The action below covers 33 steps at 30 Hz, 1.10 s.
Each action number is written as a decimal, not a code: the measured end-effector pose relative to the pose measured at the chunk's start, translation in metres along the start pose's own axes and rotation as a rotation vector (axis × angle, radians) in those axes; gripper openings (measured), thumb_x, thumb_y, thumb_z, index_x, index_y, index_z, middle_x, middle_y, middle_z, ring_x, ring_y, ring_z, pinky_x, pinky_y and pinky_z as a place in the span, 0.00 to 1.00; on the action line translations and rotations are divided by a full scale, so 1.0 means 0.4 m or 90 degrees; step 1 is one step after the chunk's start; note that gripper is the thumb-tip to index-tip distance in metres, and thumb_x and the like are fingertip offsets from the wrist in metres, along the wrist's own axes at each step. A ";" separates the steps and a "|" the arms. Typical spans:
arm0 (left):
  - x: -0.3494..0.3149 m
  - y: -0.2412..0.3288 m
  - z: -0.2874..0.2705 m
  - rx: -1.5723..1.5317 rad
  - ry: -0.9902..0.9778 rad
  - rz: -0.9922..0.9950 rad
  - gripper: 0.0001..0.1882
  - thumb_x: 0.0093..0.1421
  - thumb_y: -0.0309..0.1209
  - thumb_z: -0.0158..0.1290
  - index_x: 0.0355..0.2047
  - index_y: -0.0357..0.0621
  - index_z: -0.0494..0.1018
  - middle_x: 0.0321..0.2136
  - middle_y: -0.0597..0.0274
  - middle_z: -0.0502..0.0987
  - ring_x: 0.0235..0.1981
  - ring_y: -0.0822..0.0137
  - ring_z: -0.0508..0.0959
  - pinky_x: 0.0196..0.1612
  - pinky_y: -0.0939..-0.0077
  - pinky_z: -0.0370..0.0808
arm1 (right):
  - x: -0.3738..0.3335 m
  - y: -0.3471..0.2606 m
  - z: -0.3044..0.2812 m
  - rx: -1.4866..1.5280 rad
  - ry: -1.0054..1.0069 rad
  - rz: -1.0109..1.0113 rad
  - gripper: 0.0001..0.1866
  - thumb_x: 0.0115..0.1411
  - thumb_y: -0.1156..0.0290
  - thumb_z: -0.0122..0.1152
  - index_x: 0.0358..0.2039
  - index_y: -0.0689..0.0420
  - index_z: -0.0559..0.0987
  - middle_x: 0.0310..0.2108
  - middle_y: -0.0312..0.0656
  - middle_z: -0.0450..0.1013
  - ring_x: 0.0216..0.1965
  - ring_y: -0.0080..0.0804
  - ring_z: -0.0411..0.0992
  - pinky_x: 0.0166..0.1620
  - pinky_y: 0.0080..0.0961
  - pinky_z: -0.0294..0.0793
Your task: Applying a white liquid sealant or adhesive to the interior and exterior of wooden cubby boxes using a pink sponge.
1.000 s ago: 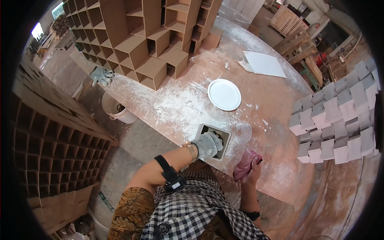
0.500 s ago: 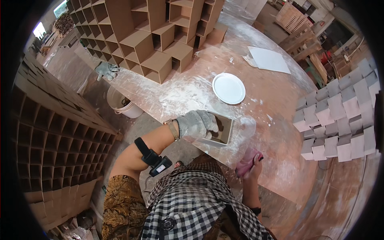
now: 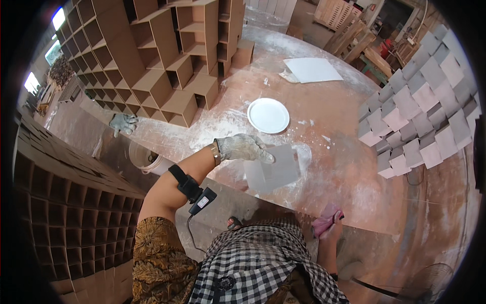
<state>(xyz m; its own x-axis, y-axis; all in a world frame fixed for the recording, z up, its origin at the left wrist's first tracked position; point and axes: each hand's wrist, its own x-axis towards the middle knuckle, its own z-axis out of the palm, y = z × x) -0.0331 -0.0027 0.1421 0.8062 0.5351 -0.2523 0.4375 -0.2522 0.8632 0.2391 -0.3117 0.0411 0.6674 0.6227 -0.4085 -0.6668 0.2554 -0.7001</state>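
Note:
My left hand (image 3: 248,148), in a pale grey knitted glove, is closed on the far left edge of a grey box (image 3: 280,166). The box rests near the table's front edge with two smooth grey faces in sight; its hollow inside is hidden. Some of the gloved fingers are hidden. My bare right hand (image 3: 331,231) is closed around a crumpled pink cloth (image 3: 324,219) at the table edge. A small dark piece shows by its fingers, too small to name. Beyond the box lies a round white lid or shallow dish (image 3: 268,115).
Brown open-fronted boxes (image 3: 152,83) are stacked at the far left, by a spare glove (image 3: 123,124). Grey boxes (image 3: 425,109) stand piled at the right. A white sheet (image 3: 314,70) lies farther back. More brown boxes (image 3: 86,223) and a bucket (image 3: 144,156) stand left of the table (image 3: 349,177).
The box has been turned: its open hollow side faced up before, and flat grey faces show now. My left hand has gone from its opening to its edge. The right still holds the cloth.

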 end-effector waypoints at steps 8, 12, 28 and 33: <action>-0.052 0.135 0.027 -0.552 0.012 0.049 0.19 0.58 0.39 0.52 0.43 0.37 0.72 0.34 0.66 0.75 0.33 0.76 0.73 0.36 0.84 0.70 | 0.057 0.006 0.060 0.026 -0.086 0.048 0.17 0.58 0.58 0.53 0.43 0.55 0.68 0.38 0.37 0.69 0.39 0.32 0.68 0.41 0.30 0.70; -0.022 0.107 0.048 -0.619 -0.017 0.047 0.21 0.57 0.35 0.54 0.46 0.35 0.68 0.38 0.61 0.75 0.38 0.72 0.75 0.44 0.80 0.73 | 0.070 -0.017 0.057 0.028 -0.090 0.015 0.19 0.58 0.56 0.52 0.44 0.55 0.68 0.41 0.37 0.69 0.42 0.32 0.68 0.45 0.30 0.69; 0.200 0.350 0.156 -0.761 0.258 -0.038 0.16 0.58 0.36 0.52 0.40 0.36 0.67 0.31 0.60 0.74 0.32 0.68 0.75 0.37 0.74 0.75 | 0.123 -0.242 -0.122 0.069 0.029 0.018 0.20 0.59 0.53 0.49 0.44 0.54 0.68 0.36 0.37 0.69 0.37 0.31 0.68 0.39 0.30 0.69; 0.288 0.431 0.203 -0.491 0.280 0.097 0.11 0.59 0.36 0.49 0.29 0.40 0.72 0.25 0.65 0.74 0.26 0.73 0.71 0.29 0.77 0.70 | 0.194 -0.268 -0.262 0.309 -0.441 0.062 0.16 0.59 0.55 0.50 0.41 0.53 0.69 0.32 0.36 0.68 0.34 0.29 0.68 0.36 0.30 0.70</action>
<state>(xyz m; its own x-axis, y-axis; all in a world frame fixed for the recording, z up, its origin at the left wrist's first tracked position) 0.1675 -0.0500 0.2262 0.5394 0.8401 -0.0571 -0.1787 0.1805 0.9672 0.3972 -0.3685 0.0230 0.3508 0.9302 0.1079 -0.8850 0.3670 -0.2865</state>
